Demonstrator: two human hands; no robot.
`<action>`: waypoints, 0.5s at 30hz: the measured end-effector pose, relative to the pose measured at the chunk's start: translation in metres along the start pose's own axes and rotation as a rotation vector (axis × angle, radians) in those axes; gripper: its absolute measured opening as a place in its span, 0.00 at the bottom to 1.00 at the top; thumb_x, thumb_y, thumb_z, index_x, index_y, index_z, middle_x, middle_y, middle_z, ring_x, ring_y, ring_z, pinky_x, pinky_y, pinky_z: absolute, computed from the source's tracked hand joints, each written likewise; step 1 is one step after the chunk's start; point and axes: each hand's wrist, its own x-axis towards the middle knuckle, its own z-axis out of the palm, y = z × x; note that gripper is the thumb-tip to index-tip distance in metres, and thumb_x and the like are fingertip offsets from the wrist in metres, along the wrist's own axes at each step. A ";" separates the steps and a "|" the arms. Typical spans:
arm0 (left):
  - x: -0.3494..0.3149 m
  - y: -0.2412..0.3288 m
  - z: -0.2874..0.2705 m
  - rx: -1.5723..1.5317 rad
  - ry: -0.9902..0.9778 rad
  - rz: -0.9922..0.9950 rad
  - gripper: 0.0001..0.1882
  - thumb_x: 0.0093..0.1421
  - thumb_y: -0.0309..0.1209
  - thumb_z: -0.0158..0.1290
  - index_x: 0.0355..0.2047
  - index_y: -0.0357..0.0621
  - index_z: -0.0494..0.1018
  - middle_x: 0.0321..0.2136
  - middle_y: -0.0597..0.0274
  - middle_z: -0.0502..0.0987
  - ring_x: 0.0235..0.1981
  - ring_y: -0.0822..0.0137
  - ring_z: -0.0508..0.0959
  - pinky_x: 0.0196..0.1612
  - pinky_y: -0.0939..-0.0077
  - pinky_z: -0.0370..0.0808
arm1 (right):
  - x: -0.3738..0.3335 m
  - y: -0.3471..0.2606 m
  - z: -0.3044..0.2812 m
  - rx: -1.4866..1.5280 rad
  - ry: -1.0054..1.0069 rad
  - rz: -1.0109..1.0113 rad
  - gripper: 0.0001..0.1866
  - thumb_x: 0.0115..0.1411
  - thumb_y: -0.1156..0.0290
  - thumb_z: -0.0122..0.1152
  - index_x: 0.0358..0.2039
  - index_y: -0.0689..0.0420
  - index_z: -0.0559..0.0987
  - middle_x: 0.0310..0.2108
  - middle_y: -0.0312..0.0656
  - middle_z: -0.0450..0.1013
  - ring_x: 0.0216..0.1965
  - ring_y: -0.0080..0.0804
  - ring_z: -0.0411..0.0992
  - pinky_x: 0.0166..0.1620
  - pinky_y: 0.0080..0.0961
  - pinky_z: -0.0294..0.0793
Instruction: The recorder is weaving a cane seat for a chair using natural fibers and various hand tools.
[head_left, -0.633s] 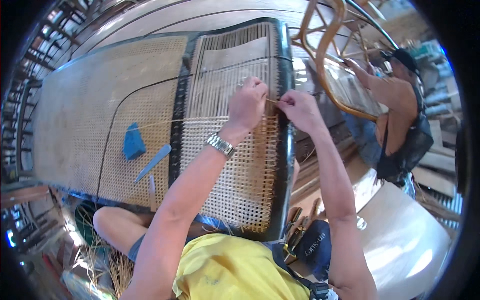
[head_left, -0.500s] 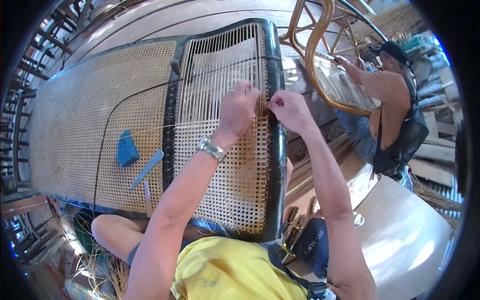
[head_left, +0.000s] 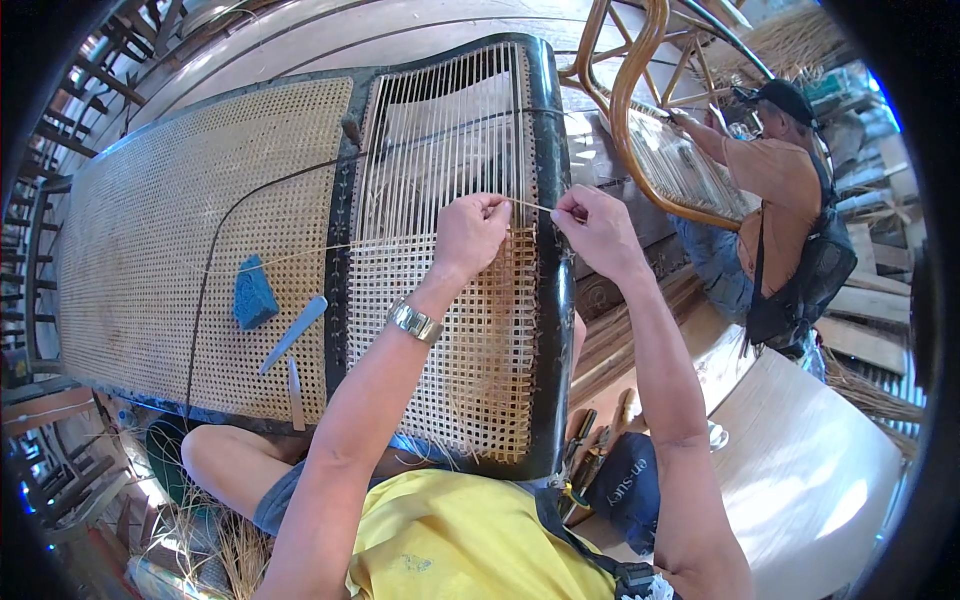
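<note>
A long dark wooden frame (head_left: 552,150) lies in front of me, its left panel filled with finished cane webbing (head_left: 150,230). The right panel (head_left: 440,130) has bare vertical cane strands above and woven squares below. My left hand (head_left: 468,232) pinches a thin cane strand (head_left: 300,252) that runs across the vertical strands toward the left. My right hand (head_left: 594,228) grips the same strand's end over the frame's right rail. A metal watch (head_left: 414,322) is on my left wrist.
A blue block (head_left: 252,292), a flat blue-grey tool (head_left: 294,332) and a small peg tool (head_left: 296,392) lie on the finished webbing. Another person (head_left: 785,200) works on a curved rattan chair frame (head_left: 640,110) at right. A dark bag (head_left: 625,485) and a pale round tabletop (head_left: 810,470) sit lower right.
The view has shifted so the frame sits lower and larger. Both hands stay at the right rail, the strand now drawn tighter between them.
</note>
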 end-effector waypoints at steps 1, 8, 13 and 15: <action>0.000 0.005 0.001 0.000 -0.034 -0.011 0.17 0.69 0.35 0.54 0.47 0.31 0.80 0.26 0.61 0.84 0.24 0.74 0.82 0.30 0.78 0.77 | -0.001 0.001 -0.001 0.014 0.009 0.007 0.07 0.59 0.73 0.66 0.33 0.63 0.79 0.31 0.49 0.77 0.33 0.45 0.77 0.39 0.36 0.76; -0.002 0.019 0.010 0.388 0.059 0.030 0.14 0.64 0.36 0.58 0.40 0.37 0.84 0.32 0.49 0.86 0.28 0.68 0.86 0.35 0.71 0.81 | -0.005 -0.003 0.002 0.008 0.033 0.028 0.07 0.59 0.73 0.65 0.33 0.64 0.79 0.31 0.49 0.77 0.32 0.45 0.77 0.38 0.36 0.76; 0.009 0.004 0.001 -0.217 -0.104 -0.292 0.11 0.65 0.35 0.61 0.36 0.38 0.82 0.23 0.63 0.83 0.19 0.78 0.76 0.23 0.83 0.70 | -0.009 -0.003 0.001 -0.029 0.047 -0.011 0.05 0.58 0.76 0.65 0.32 0.63 0.78 0.28 0.47 0.77 0.30 0.37 0.76 0.37 0.31 0.75; 0.012 -0.006 -0.003 -0.558 -0.146 -0.400 0.09 0.65 0.34 0.62 0.33 0.41 0.81 0.22 0.66 0.81 0.17 0.80 0.72 0.21 0.86 0.66 | -0.011 -0.009 0.000 -0.011 0.044 0.007 0.05 0.58 0.76 0.64 0.32 0.64 0.78 0.28 0.47 0.76 0.30 0.37 0.76 0.37 0.31 0.75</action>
